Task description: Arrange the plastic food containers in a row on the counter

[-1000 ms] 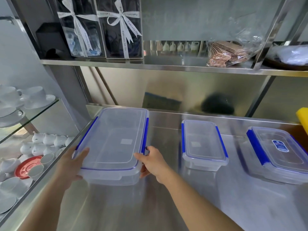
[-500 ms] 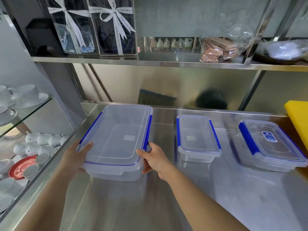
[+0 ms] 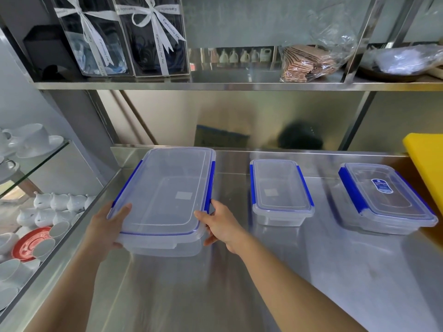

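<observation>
Left hand [image 3: 104,227] and right hand [image 3: 221,224] grip the big container [image 3: 165,200] between them, left of the small container [image 3: 280,190].

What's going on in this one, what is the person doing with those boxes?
A person is lining up lidded plastic containers on a steel counter. The left hand and right hand grip the near corners of the large container at the left end. A smaller container sits in the middle and a labelled container stands to the right, angled a little, beside a yellow board. All three have blue side clips and are spaced apart.
</observation>
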The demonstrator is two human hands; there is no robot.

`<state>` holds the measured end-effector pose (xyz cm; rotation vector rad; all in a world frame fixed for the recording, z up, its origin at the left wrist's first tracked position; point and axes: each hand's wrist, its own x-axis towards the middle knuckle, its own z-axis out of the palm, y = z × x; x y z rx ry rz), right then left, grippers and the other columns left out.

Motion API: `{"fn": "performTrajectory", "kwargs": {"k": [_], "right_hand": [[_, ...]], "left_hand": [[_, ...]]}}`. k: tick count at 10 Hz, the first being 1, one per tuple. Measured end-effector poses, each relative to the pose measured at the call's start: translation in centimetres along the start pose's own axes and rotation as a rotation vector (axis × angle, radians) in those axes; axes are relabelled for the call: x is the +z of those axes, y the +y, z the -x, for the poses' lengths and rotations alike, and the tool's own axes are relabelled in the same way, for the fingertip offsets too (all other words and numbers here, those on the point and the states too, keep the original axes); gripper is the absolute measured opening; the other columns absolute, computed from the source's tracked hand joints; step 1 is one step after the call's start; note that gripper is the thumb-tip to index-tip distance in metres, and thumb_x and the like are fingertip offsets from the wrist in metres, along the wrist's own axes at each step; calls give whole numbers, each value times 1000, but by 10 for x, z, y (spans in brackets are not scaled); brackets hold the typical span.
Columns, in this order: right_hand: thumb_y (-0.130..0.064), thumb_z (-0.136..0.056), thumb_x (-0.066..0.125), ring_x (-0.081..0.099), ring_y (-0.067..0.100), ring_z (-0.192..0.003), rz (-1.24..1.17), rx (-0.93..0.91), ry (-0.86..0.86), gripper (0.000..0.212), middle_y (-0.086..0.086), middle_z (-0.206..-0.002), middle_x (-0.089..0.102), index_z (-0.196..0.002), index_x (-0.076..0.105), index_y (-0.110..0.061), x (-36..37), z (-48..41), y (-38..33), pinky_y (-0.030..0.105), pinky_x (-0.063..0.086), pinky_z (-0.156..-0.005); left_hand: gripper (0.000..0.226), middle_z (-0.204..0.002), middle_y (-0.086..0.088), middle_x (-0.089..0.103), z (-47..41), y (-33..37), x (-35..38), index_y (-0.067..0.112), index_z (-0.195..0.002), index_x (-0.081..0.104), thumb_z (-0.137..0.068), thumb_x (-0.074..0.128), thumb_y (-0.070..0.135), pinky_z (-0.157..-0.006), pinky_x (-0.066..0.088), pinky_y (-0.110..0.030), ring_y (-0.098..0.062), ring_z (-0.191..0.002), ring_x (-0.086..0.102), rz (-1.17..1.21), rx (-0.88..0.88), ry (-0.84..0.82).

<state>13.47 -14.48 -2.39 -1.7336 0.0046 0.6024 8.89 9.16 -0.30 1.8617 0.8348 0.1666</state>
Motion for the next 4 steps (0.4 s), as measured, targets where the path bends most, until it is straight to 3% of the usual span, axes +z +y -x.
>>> {"fn": "performTrajectory", "kwargs": {"k": [2, 3, 4], "right_hand": [[-41, -90, 57, 64, 21, -95, 71, 7, -15, 56, 3, -132, 53, -138, 35, -22, -3, 4, -1, 20, 55, -51], [-46, -89, 55, 63, 19, -96, 180, -44, -15, 57, 2, -132, 53, -137, 34, -23, -10, 10, -5, 21, 55, -58], [-42, -90, 54, 60, 16, -86, 216, -109, 51, 54, -2, -115, 54, -136, 37, -18, -31, 27, -19, 25, 53, -62]], "left_hand": [[49, -124, -8, 56, 0, -2, 1, 30, -126, 49, -82, 61, 47, -71, 57, -52, -37, -101, 59, 10, 18, -7], [60, -126, -12, 55, 1, -3, 1, 26, -128, 48, -77, 60, 55, -83, 52, -50, -38, -105, 56, -89, 52, 12], [66, -127, -26, 53, 9, 8, -1, 7, -126, 50, -79, 56, 54, -97, 39, -50, -42, -113, 50, -236, 144, 103]]}}
